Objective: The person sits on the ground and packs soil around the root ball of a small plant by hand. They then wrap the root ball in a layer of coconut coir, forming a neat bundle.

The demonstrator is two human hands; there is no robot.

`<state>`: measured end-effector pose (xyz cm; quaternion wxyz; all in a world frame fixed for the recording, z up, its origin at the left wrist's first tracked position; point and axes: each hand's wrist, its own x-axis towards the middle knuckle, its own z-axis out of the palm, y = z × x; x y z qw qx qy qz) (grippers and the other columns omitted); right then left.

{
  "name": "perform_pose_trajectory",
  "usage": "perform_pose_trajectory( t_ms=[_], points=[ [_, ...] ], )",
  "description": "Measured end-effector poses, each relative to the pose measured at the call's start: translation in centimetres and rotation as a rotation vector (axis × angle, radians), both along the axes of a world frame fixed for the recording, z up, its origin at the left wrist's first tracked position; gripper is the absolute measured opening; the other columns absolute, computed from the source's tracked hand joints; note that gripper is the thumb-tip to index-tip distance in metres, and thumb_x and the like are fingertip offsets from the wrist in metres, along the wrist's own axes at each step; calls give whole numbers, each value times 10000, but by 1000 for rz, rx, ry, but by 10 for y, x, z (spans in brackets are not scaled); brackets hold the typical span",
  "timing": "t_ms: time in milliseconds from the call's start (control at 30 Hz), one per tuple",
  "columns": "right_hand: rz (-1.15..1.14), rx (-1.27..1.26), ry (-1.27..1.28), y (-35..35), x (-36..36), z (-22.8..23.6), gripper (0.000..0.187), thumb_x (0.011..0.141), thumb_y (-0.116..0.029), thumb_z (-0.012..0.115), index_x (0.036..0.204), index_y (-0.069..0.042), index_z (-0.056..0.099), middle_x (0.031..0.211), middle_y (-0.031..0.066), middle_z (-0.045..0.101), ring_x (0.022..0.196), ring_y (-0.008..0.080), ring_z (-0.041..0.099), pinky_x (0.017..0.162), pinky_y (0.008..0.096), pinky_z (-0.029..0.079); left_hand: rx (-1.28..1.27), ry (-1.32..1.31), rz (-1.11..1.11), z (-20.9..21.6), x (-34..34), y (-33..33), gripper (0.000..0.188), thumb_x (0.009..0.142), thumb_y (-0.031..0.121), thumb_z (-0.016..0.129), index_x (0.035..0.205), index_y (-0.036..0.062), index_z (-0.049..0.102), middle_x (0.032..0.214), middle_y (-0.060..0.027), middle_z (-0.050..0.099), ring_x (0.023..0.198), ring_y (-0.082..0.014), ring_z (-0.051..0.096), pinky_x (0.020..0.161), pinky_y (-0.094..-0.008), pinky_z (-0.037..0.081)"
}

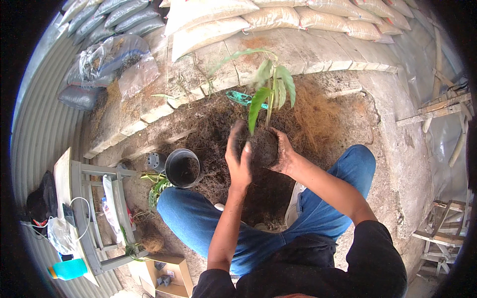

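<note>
Black-smudged, the left hand (240, 163) spreads its thumb beside the root ball (263, 149), contact unclear, and the right hand (283, 154) cups the ball's other side, the leafy plant (273, 92) rising above loose soil (211, 131). Steadying the roots seems the step in hand, and the next move calls for support on both sides. Around lie a small grey pot (155, 162), a black pot (200, 171), a teal trowel (241, 98) and brown fibre (318, 121); the trowel, close behind the leaves, could get in the way.

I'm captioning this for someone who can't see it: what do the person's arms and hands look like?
The left hand and right hand are gloveless and soil-smudged; no watch or bracelet shows. The black sleeves are short, leaving the forearms bare.
</note>
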<state>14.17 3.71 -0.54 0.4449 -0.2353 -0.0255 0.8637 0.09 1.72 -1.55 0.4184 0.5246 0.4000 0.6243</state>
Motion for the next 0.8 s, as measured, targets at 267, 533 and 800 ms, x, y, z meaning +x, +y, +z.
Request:
perform_pose_trajectory(
  t_ms=[267,533,800],
  points=[
    [-70,-54,-396,-10,-10,-17,255,936,-328,502,982,-132,659,917,27,669,809,165,648,700,347,546,-24,266,45,10,11,-9,374,785,114,745,1090,-68,627,1020,-139,681,957,-187,635,902,-331,478],
    [24,115,-449,-5,-2,23,387,974,-394,477,1219,-115,587,1160,68,612,1034,177,601,876,365,516,-77,165,46,5,0,6,460,783,142,766,1176,-42,613,1218,-149,600,1127,-227,569,1006,-365,417],
    [99,324,-655,-11,-2,37,800,917,-659,414,1517,-158,244,1576,57,203,1446,245,181,1135,551,172,-470,-170,70,-1,-15,5,622,752,157,814,1249,-80,523,1178,-169,608,1037,-216,604,957,-345,461]
  ],
)
